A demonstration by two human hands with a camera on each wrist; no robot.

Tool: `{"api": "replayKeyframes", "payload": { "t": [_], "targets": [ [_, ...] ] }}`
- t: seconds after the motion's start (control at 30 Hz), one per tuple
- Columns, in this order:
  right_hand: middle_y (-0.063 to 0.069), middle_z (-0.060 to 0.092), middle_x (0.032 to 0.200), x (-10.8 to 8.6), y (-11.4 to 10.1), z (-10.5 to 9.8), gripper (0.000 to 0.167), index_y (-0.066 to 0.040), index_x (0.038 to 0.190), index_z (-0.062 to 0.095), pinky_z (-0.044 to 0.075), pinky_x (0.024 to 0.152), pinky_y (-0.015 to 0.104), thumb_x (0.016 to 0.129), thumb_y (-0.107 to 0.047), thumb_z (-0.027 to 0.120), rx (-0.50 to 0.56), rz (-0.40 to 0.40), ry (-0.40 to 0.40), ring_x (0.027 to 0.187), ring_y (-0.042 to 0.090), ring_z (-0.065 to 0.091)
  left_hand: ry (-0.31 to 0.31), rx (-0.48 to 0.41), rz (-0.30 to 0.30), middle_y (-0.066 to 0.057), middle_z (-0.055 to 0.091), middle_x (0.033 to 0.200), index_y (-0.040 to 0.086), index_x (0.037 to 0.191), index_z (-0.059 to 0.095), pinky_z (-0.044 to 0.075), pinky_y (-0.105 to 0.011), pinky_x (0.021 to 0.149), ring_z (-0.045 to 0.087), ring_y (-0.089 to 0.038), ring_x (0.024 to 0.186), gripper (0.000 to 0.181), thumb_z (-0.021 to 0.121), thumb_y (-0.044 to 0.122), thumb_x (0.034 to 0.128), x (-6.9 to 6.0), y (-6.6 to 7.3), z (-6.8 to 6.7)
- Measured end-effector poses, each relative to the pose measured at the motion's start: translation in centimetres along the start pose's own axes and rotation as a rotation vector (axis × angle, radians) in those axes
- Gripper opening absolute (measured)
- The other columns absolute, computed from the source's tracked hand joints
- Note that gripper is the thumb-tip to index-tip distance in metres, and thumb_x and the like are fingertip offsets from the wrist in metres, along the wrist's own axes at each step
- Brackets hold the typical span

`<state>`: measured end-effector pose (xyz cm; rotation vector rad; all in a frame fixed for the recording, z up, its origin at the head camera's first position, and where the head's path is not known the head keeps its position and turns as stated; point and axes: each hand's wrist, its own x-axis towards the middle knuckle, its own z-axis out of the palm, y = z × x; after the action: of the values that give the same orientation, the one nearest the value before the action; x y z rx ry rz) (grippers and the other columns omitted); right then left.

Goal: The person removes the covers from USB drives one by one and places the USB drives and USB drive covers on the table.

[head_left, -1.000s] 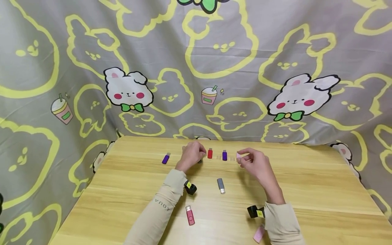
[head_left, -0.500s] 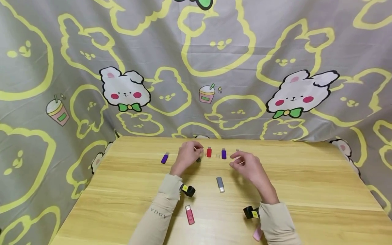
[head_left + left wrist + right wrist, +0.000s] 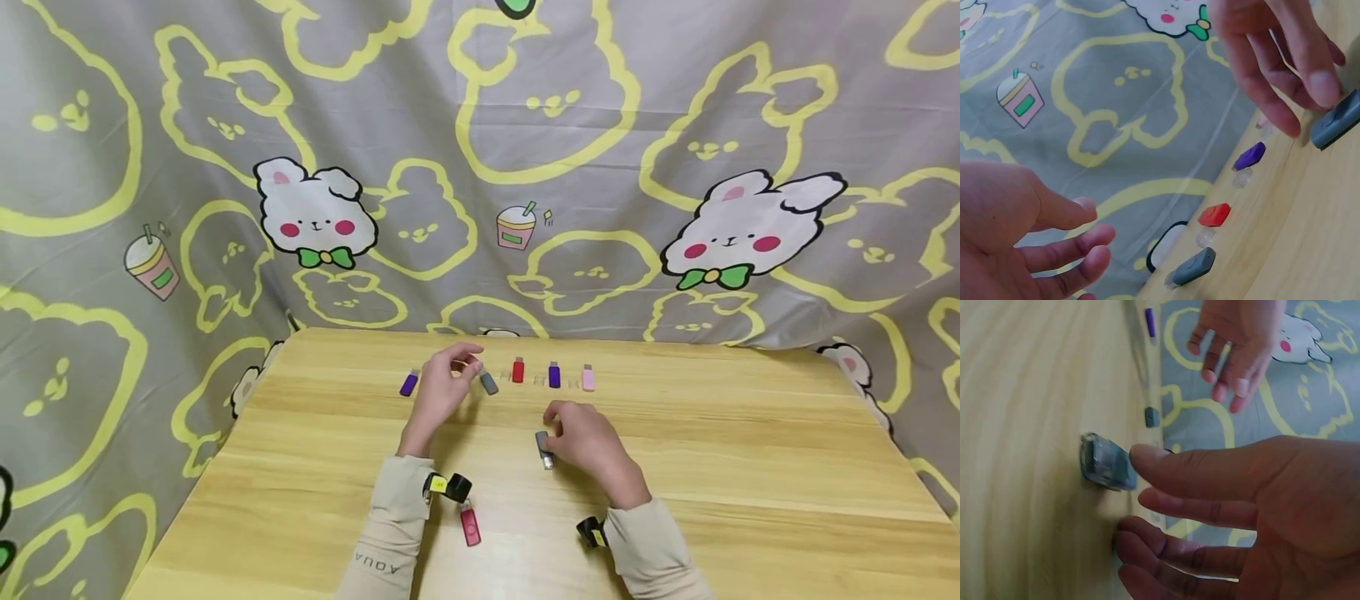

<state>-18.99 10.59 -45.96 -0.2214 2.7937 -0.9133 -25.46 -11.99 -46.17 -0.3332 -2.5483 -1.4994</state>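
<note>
A grey USB stick with a clear cap (image 3: 543, 448) lies mid-table, and my right hand (image 3: 588, 437) is over it, thumb at its side; whether they touch I cannot tell. In the right wrist view the right hand's fingers (image 3: 1191, 556) are spread and loosely bent, not wrapped round the stick. My left hand (image 3: 442, 387) hovers, fingers relaxed and holding nothing, beside another grey USB stick (image 3: 488, 382). To its right stand a red USB stick (image 3: 518, 370), a purple one (image 3: 554, 375) and a pink one (image 3: 588, 378), in a row.
Small clear caps (image 3: 539, 381) lie between the sticks of the row. Another purple USB stick (image 3: 409, 383) lies left of the left hand. Nearer me is a dark pink USB stick (image 3: 470, 525). A patterned curtain (image 3: 480, 250) hangs behind the wooden table (image 3: 750, 467).
My right hand has left the pink stick at the row's right end and come nearer, to the mid-table grey stick. My left hand has drawn slightly left, uncovering the other grey stick.
</note>
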Motion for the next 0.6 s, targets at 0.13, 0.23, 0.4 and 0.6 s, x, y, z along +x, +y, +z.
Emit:
{"api": "replayKeyframes", "payload": {
  "t": [0.13, 0.23, 0.4, 0.6],
  "targets": [
    [0.0, 0.06, 0.074, 0.1, -0.2, 0.7, 0.023, -0.001, 0.106, 0.071, 0.047, 0.06, 0.033, 0.085, -0.002, 0.078, -0.011, -0.013, 0.002, 0.065, 0.018, 0.054, -0.011, -0.016, 0.007, -0.01, 0.072, 0.096, 0.004, 0.116, 0.074, 0.052, -0.039, 0.08, 0.067, -0.028, 0.092, 0.02, 0.069, 0.002, 0.0964, -0.2, 0.2, -0.2],
    [0.002, 0.063, 0.079, 0.0, -0.3, 0.9, 0.023, -0.001, 0.109, 0.071, 0.05, 0.062, 0.034, 0.086, 0.002, 0.075, 0.021, -0.016, -0.023, 0.067, 0.018, 0.056, -0.032, -0.015, 0.02, -0.011, 0.073, 0.097, 0.003, 0.115, 0.074, 0.052, -0.04, 0.08, 0.067, -0.029, 0.092, 0.02, 0.069, 0.001, 0.096, -0.3, 0.6, -0.1],
    [0.005, 0.066, 0.083, 0.0, -0.5, 1.0, 0.027, -0.002, 0.11, 0.07, 0.05, 0.064, 0.034, 0.085, 0.007, 0.072, 0.054, -0.015, -0.08, 0.07, 0.02, 0.057, -0.062, -0.008, 0.043, -0.013, 0.073, 0.1, 0.003, 0.115, 0.074, 0.052, -0.042, 0.083, 0.067, -0.03, 0.094, 0.019, 0.068, 0.001, 0.097, -0.5, 1.3, -0.2],
    [0.004, 0.061, 0.076, 0.2, -0.2, 0.4, 0.024, -0.005, 0.106, 0.071, 0.043, 0.06, 0.031, 0.086, 0.007, 0.069, 0.113, -0.052, -0.066, 0.065, 0.017, 0.052, -0.086, -0.015, 0.069, -0.011, 0.073, 0.104, 0.002, 0.112, 0.075, 0.054, -0.044, 0.086, 0.067, -0.028, 0.095, 0.016, 0.068, 0.003, 0.098, -0.6, 1.9, -0.3]
  ]
}}
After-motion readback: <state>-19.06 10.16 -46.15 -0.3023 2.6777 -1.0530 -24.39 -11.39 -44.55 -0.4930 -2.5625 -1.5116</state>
